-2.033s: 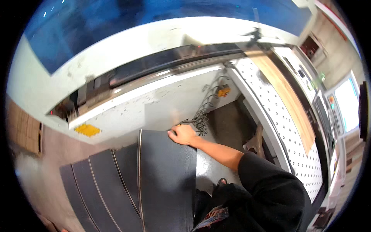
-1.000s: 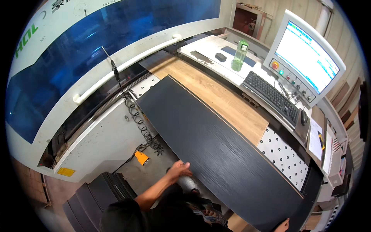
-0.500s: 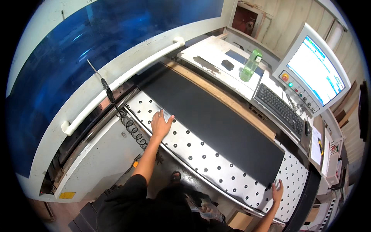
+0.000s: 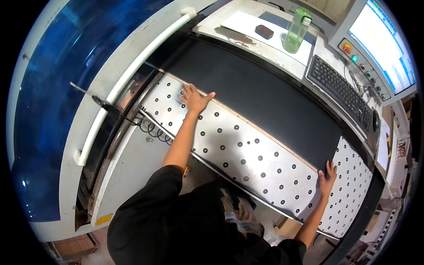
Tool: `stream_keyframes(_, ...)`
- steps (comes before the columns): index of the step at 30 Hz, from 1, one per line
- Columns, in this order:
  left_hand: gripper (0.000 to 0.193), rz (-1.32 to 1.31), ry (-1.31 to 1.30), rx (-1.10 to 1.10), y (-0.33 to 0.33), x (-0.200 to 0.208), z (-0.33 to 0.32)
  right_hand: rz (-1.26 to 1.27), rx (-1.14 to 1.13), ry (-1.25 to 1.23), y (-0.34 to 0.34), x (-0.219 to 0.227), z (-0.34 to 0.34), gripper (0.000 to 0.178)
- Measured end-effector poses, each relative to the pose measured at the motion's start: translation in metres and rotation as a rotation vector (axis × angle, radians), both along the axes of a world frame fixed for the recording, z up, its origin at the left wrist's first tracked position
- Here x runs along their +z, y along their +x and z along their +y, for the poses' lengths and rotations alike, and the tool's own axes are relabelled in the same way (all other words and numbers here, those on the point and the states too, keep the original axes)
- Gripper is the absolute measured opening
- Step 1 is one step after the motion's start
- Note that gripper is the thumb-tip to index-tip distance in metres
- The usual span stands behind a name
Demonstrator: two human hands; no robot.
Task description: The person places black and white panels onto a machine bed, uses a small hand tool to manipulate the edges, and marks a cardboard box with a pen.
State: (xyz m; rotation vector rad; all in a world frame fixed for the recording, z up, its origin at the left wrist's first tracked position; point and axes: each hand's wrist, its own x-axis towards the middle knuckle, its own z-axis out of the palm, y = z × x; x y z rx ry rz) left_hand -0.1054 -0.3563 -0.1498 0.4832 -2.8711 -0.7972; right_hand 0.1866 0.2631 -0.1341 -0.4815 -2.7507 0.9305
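Observation:
A long black panel [image 4: 247, 101] with a pale wood-coloured near edge lies on a silvery table [image 4: 212, 145] dotted with black round studs. My left hand [image 4: 195, 99] rests against that near edge toward its left end, fingers spread and thumb out to the right. At the panel's near right corner is my right hand [image 4: 326, 179], its fingers apart and touching the corner. Neither hand is wrapped around the panel. The underside of the panel is hidden.
At left stands a machine cover with a blue window [image 4: 57, 110] and a white handle bar [image 4: 132, 84]. A black air gun [image 4: 104, 105] hangs there on a coiled hose. Beyond the panel are a green bottle [image 4: 297, 33], a keyboard [image 4: 339, 90] and a monitor [image 4: 384, 39].
The panel has slid away from me, covering the wooden strip behind it and baring more of the studded table. Both hands have moved forward with its near edge.

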Motion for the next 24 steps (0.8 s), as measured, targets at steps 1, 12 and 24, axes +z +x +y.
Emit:
stream_keyframes(1, 0.131, -0.008, -0.010, 0.004, -0.004, 0.001, -0.007, -0.012, 0.019, -0.005, -0.006, 0.004, -0.001, 0.057)
stream_keyframes(12, 0.146, -0.133, -0.031, 0.088, -0.027, 0.011, -0.045, -0.041, 0.084, 0.158, -0.031, 0.008, -0.029, 0.064)
stream_keyframes(24, 0.139, 0.131, -0.231, -0.044, -0.028, 0.005, -0.053, 0.050, -0.003, 0.107, -0.035, 0.014, -0.048, 0.075)
